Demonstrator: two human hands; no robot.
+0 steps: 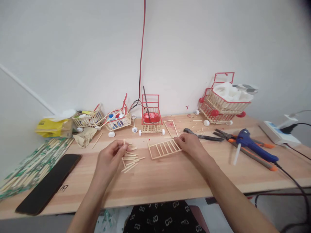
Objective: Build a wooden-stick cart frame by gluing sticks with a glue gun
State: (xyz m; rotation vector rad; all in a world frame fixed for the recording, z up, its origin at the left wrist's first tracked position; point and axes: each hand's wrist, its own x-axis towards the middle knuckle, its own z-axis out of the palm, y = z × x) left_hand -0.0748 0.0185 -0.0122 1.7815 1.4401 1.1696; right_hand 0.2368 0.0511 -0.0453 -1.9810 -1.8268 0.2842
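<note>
My left hand (112,154) is closed in a pinch on a short wooden stick (124,141), whose pale tip shows above the fingers. Beside it on the table lies a loose pile of short cut sticks (131,160). At the right end of a small wooden lattice panel (162,149), my right hand (189,143) has its fingers closed on the frame's edge. The panel lies almost flat, with several parallel bars across it. Behind it is a plain stick frame (171,128) with no bars.
Small stick-built carts (151,128) stand along the wall, with a larger one (224,101) at right. Pliers (250,152), a blue glue gun (255,147), a black-handled tool (203,135) and a power strip (279,133) lie right. A phone (50,183) and wrapped chopsticks (34,165) lie left.
</note>
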